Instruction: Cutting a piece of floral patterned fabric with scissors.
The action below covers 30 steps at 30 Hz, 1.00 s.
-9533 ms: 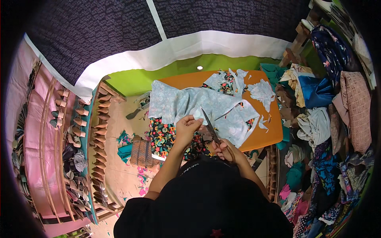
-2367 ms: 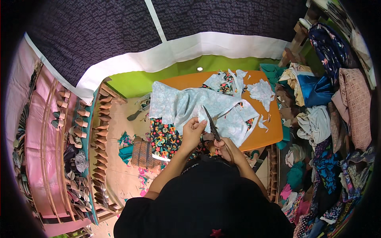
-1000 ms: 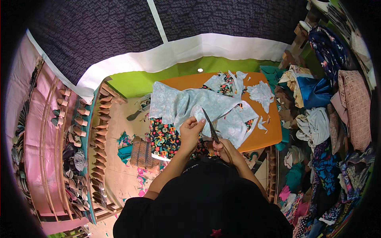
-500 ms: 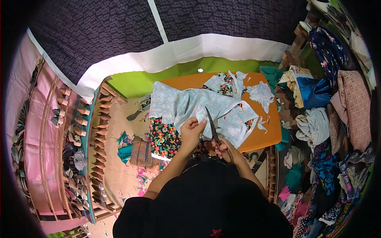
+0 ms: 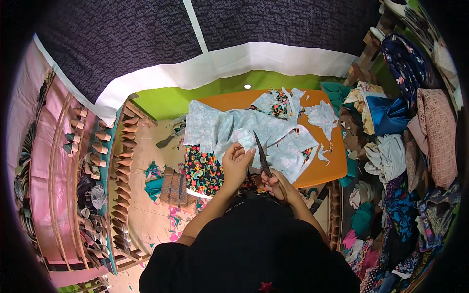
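Observation:
Dark scissors [image 5: 263,157] are gripped in my right hand [image 5: 276,183], low over the front of the table. Their blades point away from me and look slightly parted. My left hand [image 5: 236,162], just left of them, has its fingers curled at a small pale piece of fabric [image 5: 245,138], which it seems to pinch. Beneath both hands a large pale blue-grey cloth [image 5: 207,124] is spread, creased toward its middle. Its other face, black with a bright multicoloured print [image 5: 202,168], shows along the front left.
The orange table [image 5: 328,168] carries several cut scraps [image 5: 321,117] at its far right. Wooden racks of shoe forms [image 5: 128,158] stand at left. Piled fabrics [image 5: 386,156] line the right side. A dark patterned curtain [image 5: 146,49] hangs ahead, and scraps [image 5: 175,219] litter the floor.
The small pale piece at my left fingers has shifted and shows more as a rounded flap. The scissor blades look more parted. Both hands stay nearly in place.

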### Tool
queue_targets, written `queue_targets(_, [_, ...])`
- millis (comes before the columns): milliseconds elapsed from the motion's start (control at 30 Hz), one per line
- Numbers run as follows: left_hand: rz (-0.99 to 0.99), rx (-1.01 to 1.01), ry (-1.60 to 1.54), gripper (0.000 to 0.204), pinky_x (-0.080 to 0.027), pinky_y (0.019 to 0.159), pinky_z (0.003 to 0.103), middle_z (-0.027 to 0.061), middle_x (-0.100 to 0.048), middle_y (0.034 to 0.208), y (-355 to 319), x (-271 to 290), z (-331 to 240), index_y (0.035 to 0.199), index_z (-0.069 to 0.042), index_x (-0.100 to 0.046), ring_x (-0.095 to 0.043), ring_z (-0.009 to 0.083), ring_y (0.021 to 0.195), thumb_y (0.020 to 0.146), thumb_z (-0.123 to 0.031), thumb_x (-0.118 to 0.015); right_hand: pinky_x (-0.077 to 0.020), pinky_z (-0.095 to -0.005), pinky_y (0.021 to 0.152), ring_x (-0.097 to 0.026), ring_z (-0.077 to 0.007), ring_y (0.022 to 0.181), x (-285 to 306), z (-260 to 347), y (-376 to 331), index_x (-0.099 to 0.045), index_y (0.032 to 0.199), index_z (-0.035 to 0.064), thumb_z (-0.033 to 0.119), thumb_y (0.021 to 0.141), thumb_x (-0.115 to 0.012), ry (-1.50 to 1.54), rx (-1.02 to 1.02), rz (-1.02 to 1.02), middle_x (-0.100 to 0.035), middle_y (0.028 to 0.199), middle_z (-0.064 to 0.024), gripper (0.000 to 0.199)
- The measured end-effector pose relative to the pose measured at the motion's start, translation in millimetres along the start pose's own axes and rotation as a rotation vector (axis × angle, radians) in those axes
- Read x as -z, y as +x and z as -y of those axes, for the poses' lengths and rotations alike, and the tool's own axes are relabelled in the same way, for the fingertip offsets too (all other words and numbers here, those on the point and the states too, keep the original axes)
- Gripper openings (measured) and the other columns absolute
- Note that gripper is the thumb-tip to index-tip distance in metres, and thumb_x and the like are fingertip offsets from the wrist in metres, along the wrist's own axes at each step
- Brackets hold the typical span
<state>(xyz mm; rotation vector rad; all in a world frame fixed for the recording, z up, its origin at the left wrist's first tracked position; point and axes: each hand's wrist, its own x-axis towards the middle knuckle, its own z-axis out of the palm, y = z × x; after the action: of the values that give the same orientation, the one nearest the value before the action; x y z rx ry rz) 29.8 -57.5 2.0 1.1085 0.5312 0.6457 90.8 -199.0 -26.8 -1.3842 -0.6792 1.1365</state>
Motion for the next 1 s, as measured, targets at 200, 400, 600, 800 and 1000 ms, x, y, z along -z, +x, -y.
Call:
queue_targets(200, [-0.027, -0.009, -0.026, 0.033, -0.037, 0.046, 0.016, 0.0081, -0.057, 0.076, 1, -1, -1, 0.102, 0.003, -0.04, -0.051, 0.0057, 0.057, 0.075, 0.002, -0.059, -0.0264, -0.0165, 0.041, -0.03, -0.0025, 0.048, -2, 0, 1, -0.035, 0.072, 0.0091, 0.082, 0.049, -0.04, 0.017, 0.032, -0.044, -0.03, 0.061, 0.005, 0.076])
queue_targets(400, [-0.016, -0.003, -0.042, 0.037, -0.036, 0.045, 0.016, 0.009, -0.057, 0.076, 1, -3, -2, 0.105, 0.001, -0.037, -0.05, 0.0055, 0.056, 0.075, 0.002, -0.059, -0.0276, -0.0171, 0.042, -0.031, -0.0028, 0.047, 1, -8, 5, -0.036, 0.071, 0.0094, 0.081, 0.049, -0.041, -0.011, 0.044, -0.083, -0.03, 0.06, 0.0056, 0.075])
queue_targets(600, [-0.04, 0.024, -0.032, 0.036, -0.037, 0.046, 0.016, 0.0091, -0.058, 0.075, 2, 0, -1, 0.104, 0.0, -0.038, -0.051, 0.0052, 0.057, 0.075, 0.0, -0.06, -0.0288, -0.0176, 0.042, -0.032, -0.0031, 0.048, -3, 7, 1, -0.038, 0.073, 0.0084, 0.082, 0.049, -0.038, -0.06, 0.037, -0.068, -0.031, 0.059, 0.0054, 0.078])
queue_targets(800, [-0.063, 0.041, -0.04, 0.036, -0.038, 0.047, 0.016, 0.01, -0.059, 0.076, 2, -1, -3, 0.103, 0.0, -0.038, -0.051, 0.0055, 0.057, 0.075, -0.001, -0.061, -0.0292, -0.0176, 0.042, -0.032, -0.0041, 0.047, -3, 4, -2, -0.04, 0.079, 0.0052, 0.084, 0.048, -0.034, -0.061, 0.027, -0.01, -0.033, 0.056, 0.0044, 0.085])
queue_targets(1000, [-0.054, 0.045, -0.073, 0.037, -0.036, 0.046, 0.016, 0.0082, -0.057, 0.074, 1, 0, 0, 0.103, -0.001, -0.037, -0.05, 0.005, 0.056, 0.075, -0.002, -0.061, -0.0297, -0.0175, 0.042, -0.032, -0.0043, 0.048, -3, 4, 0, -0.04, 0.08, 0.0053, 0.084, 0.047, -0.035, -0.066, 0.06, -0.015, -0.033, 0.055, 0.0041, 0.085])
